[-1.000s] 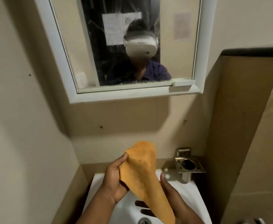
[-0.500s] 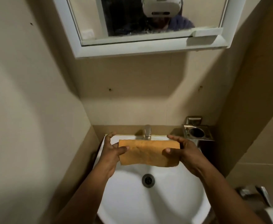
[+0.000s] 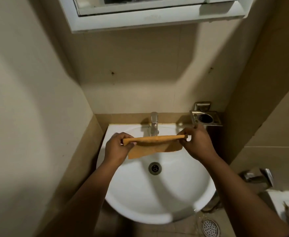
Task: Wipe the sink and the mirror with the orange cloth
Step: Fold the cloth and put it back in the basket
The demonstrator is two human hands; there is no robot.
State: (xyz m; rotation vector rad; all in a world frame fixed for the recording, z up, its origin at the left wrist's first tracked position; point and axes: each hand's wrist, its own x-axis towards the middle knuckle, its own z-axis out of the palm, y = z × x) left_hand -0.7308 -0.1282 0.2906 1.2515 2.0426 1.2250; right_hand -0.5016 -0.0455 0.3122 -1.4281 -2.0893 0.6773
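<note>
Nearest me, a round floor drain (image 3: 210, 228) sat below the white sink (image 3: 157, 199), whose plug hole (image 3: 155, 168) lay at the bowl's centre. Above the bowl, I saw 2 hands stretching the orange cloth (image 3: 153, 145) flat and level: left hand (image 3: 117, 147) pinched its left end between thumb and curled fingers, right hand (image 3: 197, 142) pinched the right end likewise. Behind stood the chrome tap (image 3: 154, 123), a metal tumbler holder (image 3: 206, 118) to its right, then the mirror's white frame (image 3: 140, 19) overhead.
</note>
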